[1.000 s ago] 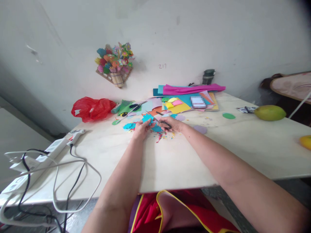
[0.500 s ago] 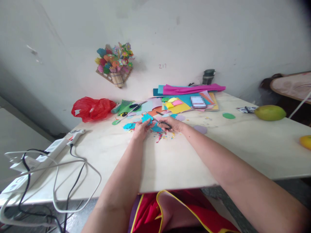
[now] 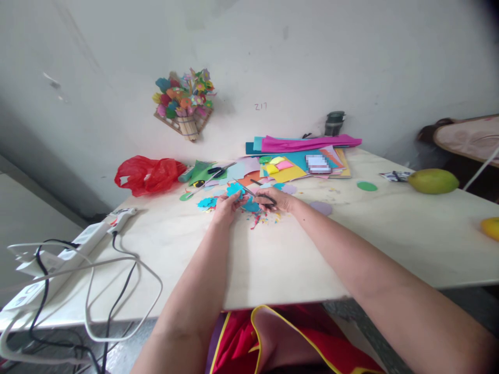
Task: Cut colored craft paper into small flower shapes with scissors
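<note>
My left hand [image 3: 230, 203] pinches a scalloped blue paper piece [image 3: 235, 190] between thumb and fingers. In my right hand [image 3: 275, 199] are black-handled scissors [image 3: 266, 199], their blades pointing up and left beside the blue paper. Another scalloped blue piece [image 3: 207, 202] lies just left of my left hand. Beneath and between the hands are more blue paper [image 3: 250, 205] and small coloured scraps [image 3: 255, 221] on the pale table [image 3: 273, 265]. Whether the blades touch the held paper is too small to tell.
Behind the hands lie coloured sheets [image 3: 292, 171], a phone [image 3: 318, 163] and a second pair of scissors [image 3: 215, 170]. A red plastic bag [image 3: 150, 174] and a power strip [image 3: 58, 262] with looping cables are at left. A green-yellow fruit [image 3: 433, 181] rests at right.
The scissors in my right hand have shifted slightly, their blades looking a little wider apart. My left hand and the blue paper are almost unmoved.
</note>
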{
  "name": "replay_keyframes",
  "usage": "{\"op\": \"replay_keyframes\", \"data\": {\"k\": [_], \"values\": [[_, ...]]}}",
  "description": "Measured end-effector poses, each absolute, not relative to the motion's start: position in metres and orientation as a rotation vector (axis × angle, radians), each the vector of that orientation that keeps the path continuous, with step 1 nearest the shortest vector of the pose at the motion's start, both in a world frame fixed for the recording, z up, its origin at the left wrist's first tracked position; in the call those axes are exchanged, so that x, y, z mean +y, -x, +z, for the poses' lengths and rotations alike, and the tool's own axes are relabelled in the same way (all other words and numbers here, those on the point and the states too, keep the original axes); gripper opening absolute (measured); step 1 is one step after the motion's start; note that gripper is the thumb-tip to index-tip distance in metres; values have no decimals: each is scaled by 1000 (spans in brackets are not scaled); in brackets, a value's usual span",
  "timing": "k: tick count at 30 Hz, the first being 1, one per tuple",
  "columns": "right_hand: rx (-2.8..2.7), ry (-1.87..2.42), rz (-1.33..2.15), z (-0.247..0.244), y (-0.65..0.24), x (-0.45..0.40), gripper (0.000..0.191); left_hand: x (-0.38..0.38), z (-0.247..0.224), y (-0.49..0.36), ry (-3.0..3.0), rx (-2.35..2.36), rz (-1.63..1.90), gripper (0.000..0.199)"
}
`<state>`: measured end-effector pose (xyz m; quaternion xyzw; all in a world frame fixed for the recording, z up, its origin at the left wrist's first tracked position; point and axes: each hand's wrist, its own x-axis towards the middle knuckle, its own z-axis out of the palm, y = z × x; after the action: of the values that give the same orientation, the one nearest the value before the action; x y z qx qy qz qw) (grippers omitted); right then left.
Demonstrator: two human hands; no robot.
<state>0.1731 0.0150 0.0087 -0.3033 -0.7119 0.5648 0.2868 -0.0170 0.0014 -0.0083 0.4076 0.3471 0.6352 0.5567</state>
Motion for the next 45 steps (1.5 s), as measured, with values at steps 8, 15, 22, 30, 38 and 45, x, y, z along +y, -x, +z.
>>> {"op": "replay_keyframes", "data": {"k": [8, 15, 22, 30, 38, 45], "values": [[-1907, 838, 1479, 13, -172, 13, 26, 1, -11, 19, -1044, 832, 1427, 31], [-1898, 828, 1474, 13, -172, 12, 26, 4, -13, 19, -1077, 827, 1423, 32], [-1900, 824, 1493, 6, -172, 17, 27, -1, -9, 17, -1073, 851, 1436, 25], [-1911, 835, 1499, 4, -172, 18, 27, 0, -10, 18, -1097, 837, 1416, 26], [-1936, 815, 1493, 4, -172, 17, 28, -1, -10, 18, -1116, 836, 1425, 29], [-1960, 807, 1453, 4, -173, 18, 30, -1, -10, 17, -1112, 836, 1428, 29]]}}
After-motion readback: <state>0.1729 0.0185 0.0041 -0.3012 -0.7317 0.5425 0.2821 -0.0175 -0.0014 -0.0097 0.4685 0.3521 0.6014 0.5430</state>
